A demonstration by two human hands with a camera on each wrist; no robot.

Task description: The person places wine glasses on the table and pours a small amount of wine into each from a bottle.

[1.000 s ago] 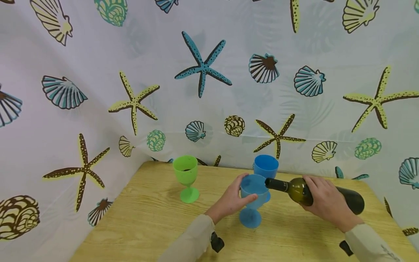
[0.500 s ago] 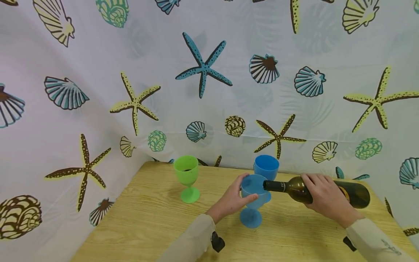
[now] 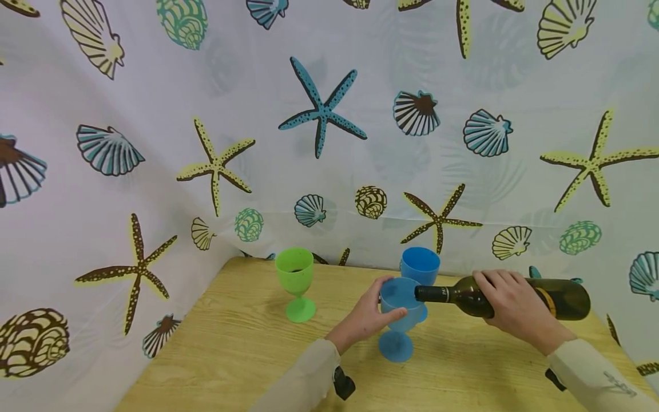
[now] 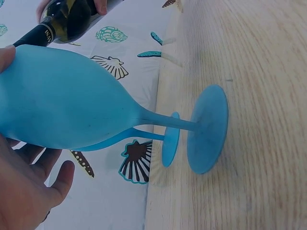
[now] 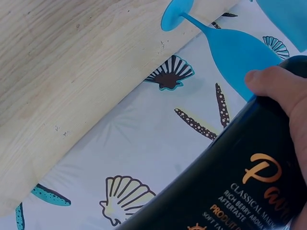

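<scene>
My left hand holds a light blue goblet by its bowl, thumb on the near side and fingers round the far side. The goblet's foot stands on the table in the left wrist view, its stem upright to the tabletop. My right hand grips a dark green wine bottle from above. The bottle lies almost level, its black neck pointing left and its mouth right at the goblet's rim. In the right wrist view gold and white lettering shows on the bottle's label. Any liquid in the goblet is hidden.
A darker blue goblet stands just behind the held one, partly covered by it. Farther left is a green goblet with something dark inside. The wooden table ends at a white curtain printed with shells and starfish.
The bottle's base has risen, bringing it from a slant to nearly level, and its mouth has shifted slightly left over the goblet's rim. The left hand and goblet stay in place.
</scene>
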